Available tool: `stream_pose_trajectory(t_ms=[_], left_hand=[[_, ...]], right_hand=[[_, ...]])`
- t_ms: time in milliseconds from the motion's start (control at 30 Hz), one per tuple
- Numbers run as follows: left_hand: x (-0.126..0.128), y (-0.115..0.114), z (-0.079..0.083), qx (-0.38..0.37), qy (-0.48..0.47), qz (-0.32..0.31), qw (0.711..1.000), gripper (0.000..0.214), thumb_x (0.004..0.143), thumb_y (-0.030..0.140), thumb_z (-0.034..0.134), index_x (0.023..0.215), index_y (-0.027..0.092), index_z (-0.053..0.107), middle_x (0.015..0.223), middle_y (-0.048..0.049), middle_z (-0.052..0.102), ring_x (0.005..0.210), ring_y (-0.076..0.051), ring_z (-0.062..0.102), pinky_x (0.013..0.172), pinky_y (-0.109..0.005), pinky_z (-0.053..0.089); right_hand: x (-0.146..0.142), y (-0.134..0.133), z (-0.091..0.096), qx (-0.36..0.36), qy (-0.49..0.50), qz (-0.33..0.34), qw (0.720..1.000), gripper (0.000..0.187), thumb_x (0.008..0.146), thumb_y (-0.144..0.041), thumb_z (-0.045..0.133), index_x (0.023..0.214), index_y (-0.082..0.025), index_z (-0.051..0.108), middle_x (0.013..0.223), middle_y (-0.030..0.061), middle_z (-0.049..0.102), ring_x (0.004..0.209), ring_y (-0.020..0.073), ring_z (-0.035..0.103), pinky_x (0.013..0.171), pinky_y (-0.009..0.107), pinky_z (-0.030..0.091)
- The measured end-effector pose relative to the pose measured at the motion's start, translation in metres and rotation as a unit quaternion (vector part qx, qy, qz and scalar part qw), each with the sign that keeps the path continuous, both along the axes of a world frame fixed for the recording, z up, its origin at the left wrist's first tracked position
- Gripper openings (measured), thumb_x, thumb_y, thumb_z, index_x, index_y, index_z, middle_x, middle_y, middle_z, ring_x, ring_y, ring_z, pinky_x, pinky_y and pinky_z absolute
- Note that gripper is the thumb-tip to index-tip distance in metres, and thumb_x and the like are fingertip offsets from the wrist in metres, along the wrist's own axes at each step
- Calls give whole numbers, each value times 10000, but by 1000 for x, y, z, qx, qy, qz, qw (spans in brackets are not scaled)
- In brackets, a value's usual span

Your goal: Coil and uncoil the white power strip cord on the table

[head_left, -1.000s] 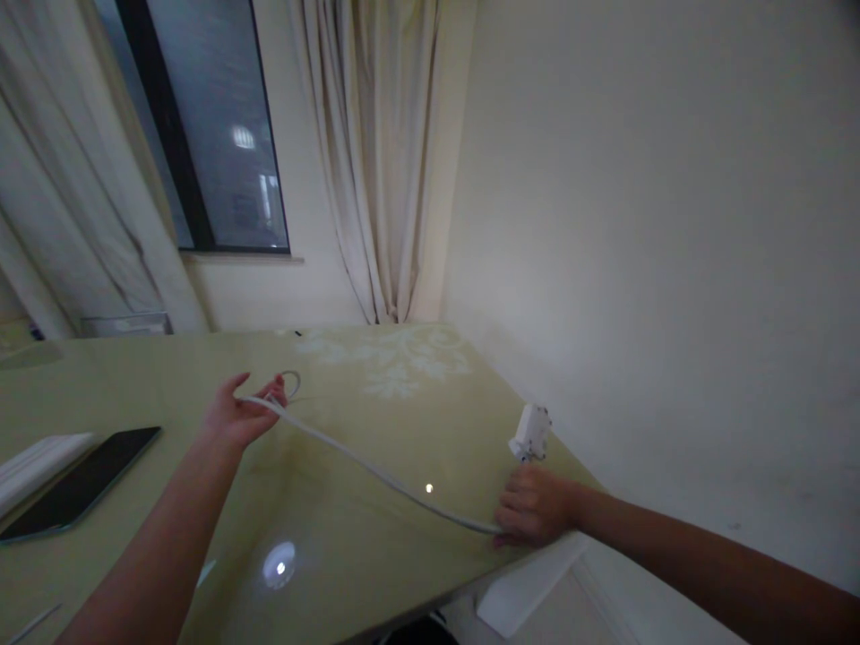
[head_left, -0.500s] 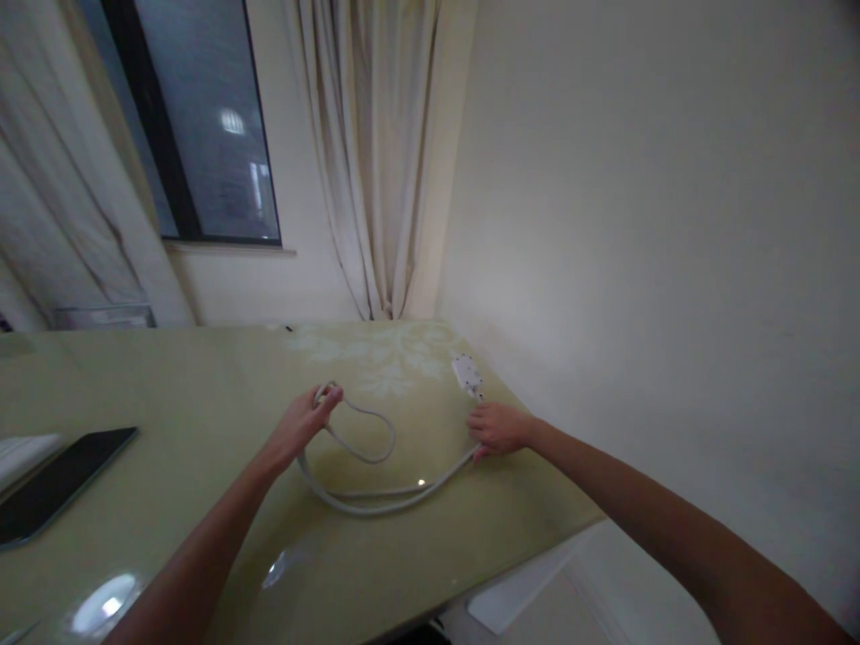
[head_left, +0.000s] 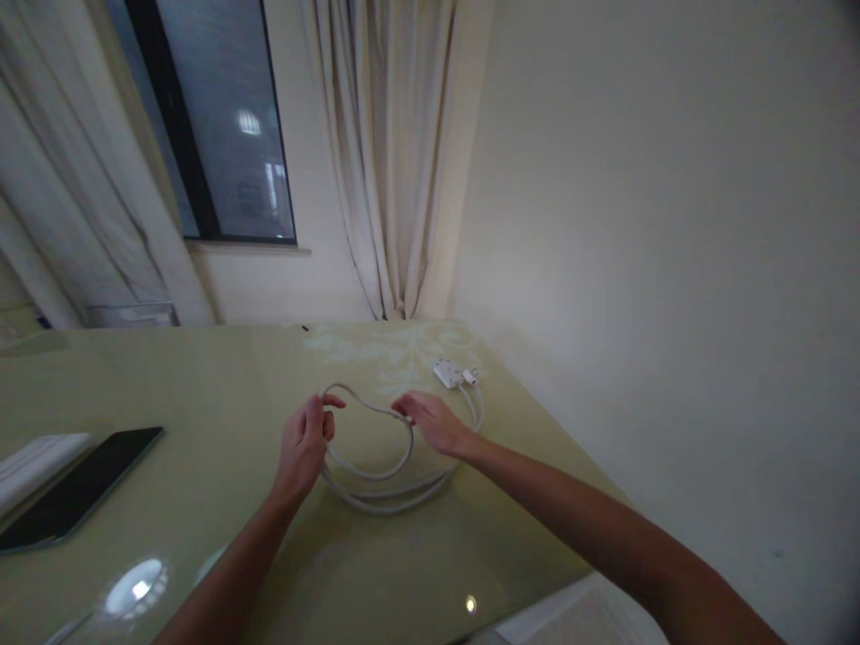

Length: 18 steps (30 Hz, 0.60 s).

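A white cable (head_left: 376, 473) lies in loose loops on the pale green glossy table (head_left: 202, 376). My left hand (head_left: 305, 443) is closed, pinching the cable at the left side of the loops. My right hand (head_left: 434, 421) rests on the cable at the right side, fingers curled over the loop top. A white plug block (head_left: 449, 374) at the cable's end lies on the table just beyond my right hand, near the wall.
A dark tablet (head_left: 73, 488) and a white flat object (head_left: 33, 461) lie at the table's left. A window (head_left: 221, 125) with curtains (head_left: 390, 152) stands behind the table. A plain wall (head_left: 638, 224) borders the right edge.
My hands came together over the middle of the table. The stretched cable is now gathered into loops, and the plug block moved from the right edge to the far side of the table.
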State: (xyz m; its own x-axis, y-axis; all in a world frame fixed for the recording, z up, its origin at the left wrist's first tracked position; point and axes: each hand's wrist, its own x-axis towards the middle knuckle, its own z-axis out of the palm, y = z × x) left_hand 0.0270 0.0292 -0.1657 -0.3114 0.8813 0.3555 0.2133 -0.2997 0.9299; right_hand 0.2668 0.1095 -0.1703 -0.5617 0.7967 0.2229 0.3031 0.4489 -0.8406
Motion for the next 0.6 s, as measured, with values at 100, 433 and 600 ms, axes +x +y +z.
stream_pose_trajectory(t_ms=[100,433,600], left_hand=[[3,-8,4,30,-15,-3,999,642,975,804,425,891,211,658,527,53,348,477,-147,290,488,-301,212],[-3,-3,3,46,-48,-18,998,703,955,862,371,773,226,610,506,27,375,482,-143,329,490,-295,242],[0,-5,6,52,-64,-9,997,712,950,873,361,732,230,574,491,36,364,461,-133,306,477,-294,229]], right_hand=[[-51,-14,9,-301,99,70,946,573,1054,-697,473,1157,-169,669,895,62,739,692,153,690,624,258,528],[-28,-50,51,-469,335,299,761,373,1170,-385,273,1280,-227,594,588,-119,434,341,56,94,347,193,114],[-43,-87,60,-412,337,380,757,431,1003,-444,694,1334,-344,436,724,-130,573,337,48,307,338,173,228]])
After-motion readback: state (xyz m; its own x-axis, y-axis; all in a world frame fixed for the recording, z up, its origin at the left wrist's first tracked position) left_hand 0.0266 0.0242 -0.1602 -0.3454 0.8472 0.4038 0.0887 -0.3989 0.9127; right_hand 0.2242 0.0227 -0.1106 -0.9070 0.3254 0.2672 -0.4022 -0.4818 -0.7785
